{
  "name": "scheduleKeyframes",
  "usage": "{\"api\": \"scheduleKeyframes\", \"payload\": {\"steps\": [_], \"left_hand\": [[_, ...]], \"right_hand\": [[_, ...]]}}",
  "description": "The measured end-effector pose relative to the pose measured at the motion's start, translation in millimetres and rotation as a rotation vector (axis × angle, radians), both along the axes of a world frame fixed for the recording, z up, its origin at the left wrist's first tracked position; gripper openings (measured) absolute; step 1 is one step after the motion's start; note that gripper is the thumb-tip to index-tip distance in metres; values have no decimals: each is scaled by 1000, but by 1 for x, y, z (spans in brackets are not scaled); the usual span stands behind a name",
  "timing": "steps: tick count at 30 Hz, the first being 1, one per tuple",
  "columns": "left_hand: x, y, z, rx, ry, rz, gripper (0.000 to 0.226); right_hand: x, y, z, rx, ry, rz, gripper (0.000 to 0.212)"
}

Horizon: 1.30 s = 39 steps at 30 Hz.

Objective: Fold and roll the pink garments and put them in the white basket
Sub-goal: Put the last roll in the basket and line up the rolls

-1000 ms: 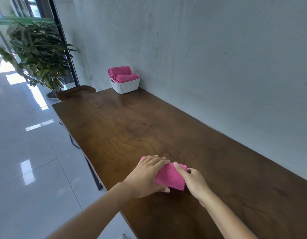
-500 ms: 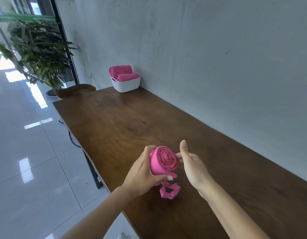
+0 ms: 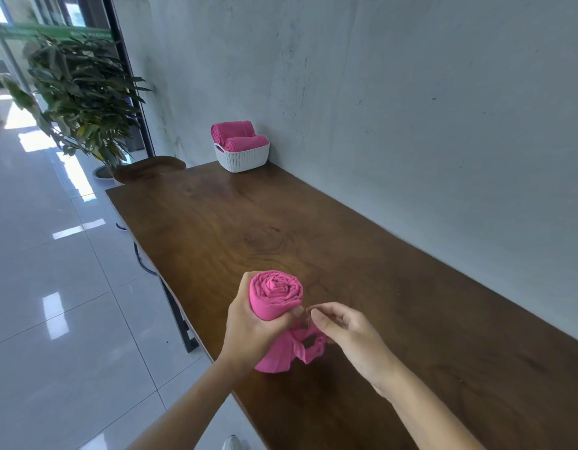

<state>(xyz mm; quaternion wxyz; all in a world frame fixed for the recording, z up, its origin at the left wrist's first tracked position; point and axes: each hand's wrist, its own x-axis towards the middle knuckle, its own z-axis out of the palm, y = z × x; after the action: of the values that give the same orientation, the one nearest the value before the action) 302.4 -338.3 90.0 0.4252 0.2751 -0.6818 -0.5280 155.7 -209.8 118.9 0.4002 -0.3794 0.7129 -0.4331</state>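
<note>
Dark wooden table (image 3: 362, 254) runs along a grey wall (image 3: 411, 92); at six o'clock your left hand (image 3: 248, 332) grips the rolled pink garment (image 3: 274, 295) upright, spiral end up; your right hand (image 3: 346, 332) pinches its loose tail (image 3: 302, 350); at twelve o'clock the white basket (image 3: 245, 159) holds two pink rolls (image 3: 235, 128).

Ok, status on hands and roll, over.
Left hand grips pink roll, end up. Right hand pinches its loose tail. Basket at far end, two rolls inside.
</note>
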Motion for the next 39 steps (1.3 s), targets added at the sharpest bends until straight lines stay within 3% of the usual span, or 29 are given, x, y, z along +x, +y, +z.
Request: {"api": "scheduleKeyframes", "payload": {"steps": [6,13,17,21,25,29,34,39], "left_hand": [[3,-5,7,16,22,82,66],[8,-12,6,63,27,150,62],[10,-14,3,96,15,191,64],[10,-10,3,112,-20,221,66],[9,-7,2,143,-17,227,68],[6,-1,7,126,-9,187,65],[8,3,15,120,19,121,58],[12,4,28,121,-2,7,58]], "right_hand": [[9,4,-1,61,-208,36,29],[21,7,7,-213,-1043,-283,23],[31,5,10,-397,-1180,-470,19],[28,3,19,-522,-1280,-606,28],[29,1,25,-535,-1318,-549,30],[36,-7,22,-565,-1258,-565,48],[39,-13,19,-599,-1089,-570,51],[44,-17,24,-583,-770,-364,63]]}}
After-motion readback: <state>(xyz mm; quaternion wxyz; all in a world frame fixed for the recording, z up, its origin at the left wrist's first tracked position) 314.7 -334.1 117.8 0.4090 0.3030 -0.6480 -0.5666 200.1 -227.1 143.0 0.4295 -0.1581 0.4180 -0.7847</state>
